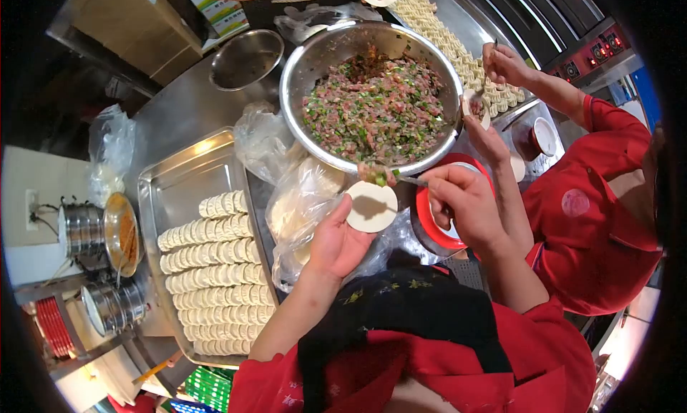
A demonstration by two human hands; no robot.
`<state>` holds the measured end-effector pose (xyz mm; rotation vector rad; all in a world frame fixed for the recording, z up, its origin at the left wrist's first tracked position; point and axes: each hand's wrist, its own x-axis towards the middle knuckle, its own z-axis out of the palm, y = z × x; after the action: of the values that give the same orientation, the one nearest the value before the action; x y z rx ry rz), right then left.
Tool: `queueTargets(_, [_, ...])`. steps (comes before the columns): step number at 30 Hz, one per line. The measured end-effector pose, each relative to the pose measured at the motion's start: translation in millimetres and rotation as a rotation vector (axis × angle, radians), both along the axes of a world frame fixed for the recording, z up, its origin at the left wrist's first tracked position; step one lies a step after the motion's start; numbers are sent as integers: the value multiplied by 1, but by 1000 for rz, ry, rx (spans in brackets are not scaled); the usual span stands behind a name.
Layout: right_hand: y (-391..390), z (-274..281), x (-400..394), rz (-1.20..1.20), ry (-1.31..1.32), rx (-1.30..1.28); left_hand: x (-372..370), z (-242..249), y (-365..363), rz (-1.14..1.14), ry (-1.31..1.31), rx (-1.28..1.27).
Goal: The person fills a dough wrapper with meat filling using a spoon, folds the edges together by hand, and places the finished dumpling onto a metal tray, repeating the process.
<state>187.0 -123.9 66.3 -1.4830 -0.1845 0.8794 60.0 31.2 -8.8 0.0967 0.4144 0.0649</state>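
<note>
My left hand point(339, 245) holds a round, pale dumpling wrapper point(372, 208) flat at its fingertips, in front of the big steel bowl point(288, 91). My right hand point(461, 204) grips the thin metal handle of a small filling spoon point(411, 181). A lump of filling sits on the tool's end, just above the wrapper's upper edge. Pink minced filling point(376, 105) with chopped greens lies in the bowl. Beside my left hand is a clear plastic bag point(290, 211) with pale rounds inside. A red tub point(426, 230) is partly hidden behind my right hand.
Left, a metal tray point(175, 187) carries several rows of pleated dumplings point(215, 280). An empty-looking steel bowl point(247, 59) stands behind it. At right, a co-worker in red point(572, 212) holds a wrapper and tool near another dumpling tray point(465, 26). Another person's hand shows at the top.
</note>
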Motion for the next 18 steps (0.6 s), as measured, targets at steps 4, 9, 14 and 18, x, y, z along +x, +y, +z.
queueTargets(4, [-20,-31,-40,109,-660,-40,-13,-4,-4,35,-213,-147])
queueTargets(9, [-35,-44,-63,202,-1416,60,-26,25,-15,20,-64,-53])
queueTargets(14, [-53,-31,-70,149,-1308,102,-44,8,-23,35,-157,-151])
queueTargets(18, [-55,-28,-69,112,-1326,149,-52,15,-34,-6,-161,-135])
